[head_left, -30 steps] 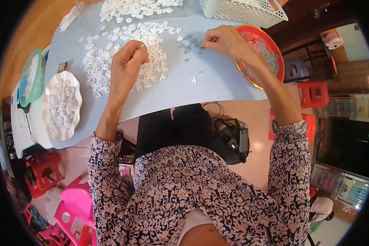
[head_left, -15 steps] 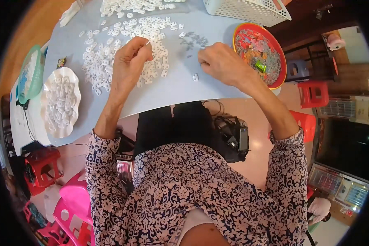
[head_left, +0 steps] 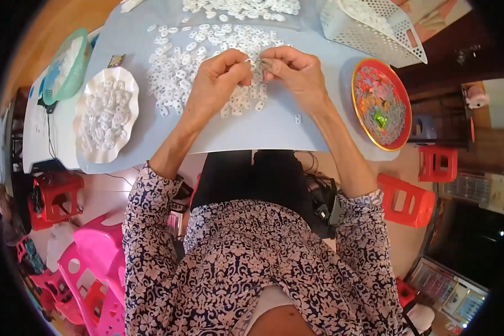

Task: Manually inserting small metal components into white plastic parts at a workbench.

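Observation:
Over the heap of small white oval plastic pieces with holes (head_left: 176, 75), my left hand (head_left: 221, 78) is closed in a pinch on a small white piece (head_left: 251, 63). Facing it, my right hand (head_left: 299, 75) pinches a small grey piece (head_left: 262, 66) between thumb and fingers. The fingertips of both hands nearly meet, and whether the two pieces touch cannot be told. One loose white piece (head_left: 298, 119) lies on the table below my right wrist.
A white scalloped dish (head_left: 130, 120) of white pieces and a green basket (head_left: 84, 59) stand left. On the right are a red bowl (head_left: 407, 120) of small grey pieces and a perforated white basket (head_left: 369, 42). The pale table's (head_left: 218, 137) near edge curves before me. Red stools (head_left: 406, 199) stand beyond.
My right hand has moved left, from beside the red bowl to my left hand, and a grey piece now shows at its fingertips. The whole view has shifted a little.

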The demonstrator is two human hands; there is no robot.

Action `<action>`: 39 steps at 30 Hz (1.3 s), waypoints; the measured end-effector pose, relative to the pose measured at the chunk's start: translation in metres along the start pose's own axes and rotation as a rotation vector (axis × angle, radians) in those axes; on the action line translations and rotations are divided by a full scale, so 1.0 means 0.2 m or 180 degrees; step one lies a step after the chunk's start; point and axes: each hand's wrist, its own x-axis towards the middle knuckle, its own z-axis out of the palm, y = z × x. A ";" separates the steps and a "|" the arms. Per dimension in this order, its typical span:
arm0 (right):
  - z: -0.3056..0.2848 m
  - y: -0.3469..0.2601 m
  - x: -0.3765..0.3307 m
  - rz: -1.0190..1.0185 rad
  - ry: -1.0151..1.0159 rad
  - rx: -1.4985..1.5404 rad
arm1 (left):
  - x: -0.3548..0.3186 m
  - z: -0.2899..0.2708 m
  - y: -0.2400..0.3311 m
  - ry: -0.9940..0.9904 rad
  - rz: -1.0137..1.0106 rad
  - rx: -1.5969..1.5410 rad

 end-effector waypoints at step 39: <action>0.08 0.09 0.01 -0.0445 0.0201 -0.0028 | -0.01 0.00 -0.03 -0.0117 0.0337 0.0278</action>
